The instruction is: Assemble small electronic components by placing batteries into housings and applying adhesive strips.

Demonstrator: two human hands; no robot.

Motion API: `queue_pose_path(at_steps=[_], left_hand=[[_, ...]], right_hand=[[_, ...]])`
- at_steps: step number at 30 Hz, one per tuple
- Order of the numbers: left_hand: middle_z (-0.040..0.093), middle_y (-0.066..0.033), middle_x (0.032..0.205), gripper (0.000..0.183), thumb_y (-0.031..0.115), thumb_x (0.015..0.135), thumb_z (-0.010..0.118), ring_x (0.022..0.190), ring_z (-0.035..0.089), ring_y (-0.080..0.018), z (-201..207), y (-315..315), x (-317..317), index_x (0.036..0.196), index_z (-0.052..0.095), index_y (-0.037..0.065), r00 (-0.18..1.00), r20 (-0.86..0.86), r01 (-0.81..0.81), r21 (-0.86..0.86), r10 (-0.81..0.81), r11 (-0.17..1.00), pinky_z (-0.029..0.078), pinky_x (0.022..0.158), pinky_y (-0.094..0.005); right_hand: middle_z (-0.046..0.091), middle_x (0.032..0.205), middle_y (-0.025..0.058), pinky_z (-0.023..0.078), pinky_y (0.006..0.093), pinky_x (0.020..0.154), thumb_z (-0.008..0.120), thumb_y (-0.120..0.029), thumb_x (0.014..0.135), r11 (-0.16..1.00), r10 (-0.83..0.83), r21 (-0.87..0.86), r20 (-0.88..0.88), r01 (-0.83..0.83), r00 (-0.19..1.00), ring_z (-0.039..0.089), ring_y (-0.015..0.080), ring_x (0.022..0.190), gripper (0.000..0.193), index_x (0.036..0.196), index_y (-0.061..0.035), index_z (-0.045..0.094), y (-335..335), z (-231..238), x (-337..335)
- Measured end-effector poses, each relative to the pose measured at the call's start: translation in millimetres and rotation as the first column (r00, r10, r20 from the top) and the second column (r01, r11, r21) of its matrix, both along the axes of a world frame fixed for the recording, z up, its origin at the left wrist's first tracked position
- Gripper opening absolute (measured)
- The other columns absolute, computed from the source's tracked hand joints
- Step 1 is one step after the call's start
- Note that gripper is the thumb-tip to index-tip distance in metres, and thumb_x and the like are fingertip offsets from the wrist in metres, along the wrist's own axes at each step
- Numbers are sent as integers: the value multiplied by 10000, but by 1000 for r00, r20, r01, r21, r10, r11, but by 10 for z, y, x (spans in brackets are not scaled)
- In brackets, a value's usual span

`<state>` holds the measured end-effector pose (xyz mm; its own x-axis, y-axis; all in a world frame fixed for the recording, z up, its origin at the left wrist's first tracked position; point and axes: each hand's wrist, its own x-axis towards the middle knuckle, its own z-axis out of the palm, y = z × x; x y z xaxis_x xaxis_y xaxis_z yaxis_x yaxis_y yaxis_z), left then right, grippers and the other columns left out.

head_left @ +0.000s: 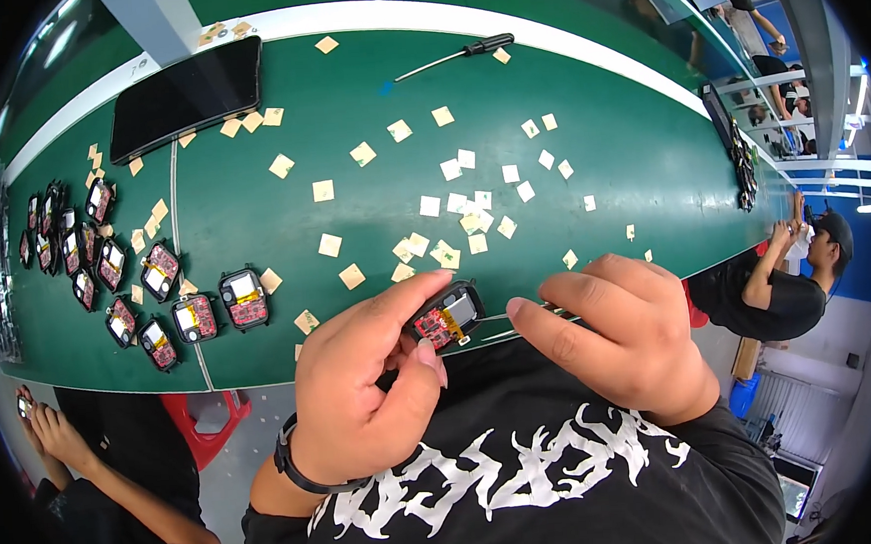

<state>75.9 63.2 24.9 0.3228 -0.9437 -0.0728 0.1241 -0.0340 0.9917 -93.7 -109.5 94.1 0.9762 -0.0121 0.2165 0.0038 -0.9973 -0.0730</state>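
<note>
Left fingers [415, 295] grip a black-cased module [444, 317]; right fingers [561, 338] pinch a slim tool [497, 317].

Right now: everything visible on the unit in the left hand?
The unit is an open, rounded black case, plastic-looking, showing a red circuit board, a yellow flex strip and a grey block. It's tilted, inside up, pinched by the left hand at the green table's front edge. A slim tool in the right hand points at it; contact unclear.

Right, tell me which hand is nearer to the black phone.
Left. The left hand is to the right of the black phone and closer to the wearer's body; the right hand is much farther right.
</note>
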Motion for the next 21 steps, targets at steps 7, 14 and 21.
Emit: queue_pose_path(at_steps=[7, 14, 21], left_hand=[[674, -125, 996, 373, 4, 987, 504, 676, 658, -127, 18, -101, -85, 1341, 578, -88, 1000, -7, 28, -9, -28, 1000, 528, 569, -234], [668, -100, 906, 333, 32, 1025, 486, 670, 651, -115, 46, -159, -111, 1323, 598, -65, 992, -123, 39, 61, -31, 997, 526, 570, -242], [655, -87, 868, 319, 4, 1032, 474, 669, 634, -104, 78, -218, -100, 1318, 603, -51, 981, -187, 63, 109, -41, 992, 523, 590, -245]], right_hand=[[615, 842, 57, 449, 257, 477, 707, -104, 692, 999, 44, -8, 64, -44, 997, 551, 141, 641, 258, 940, -31, 698, 4, -86, -54], [620, 827, 73, 437, 254, 490, 690, -103, 712, 993, 118, -29, 111, -115, 987, 548, 140, 652, 219, 907, -5, 677, -7, -169, -71], [637, 825, 84, 371, 240, 482, 679, -105, 719, 980, 155, -144, 115, -138, 981, 538, 135, 661, 186, 874, -2, 685, -10, -164, -80]])
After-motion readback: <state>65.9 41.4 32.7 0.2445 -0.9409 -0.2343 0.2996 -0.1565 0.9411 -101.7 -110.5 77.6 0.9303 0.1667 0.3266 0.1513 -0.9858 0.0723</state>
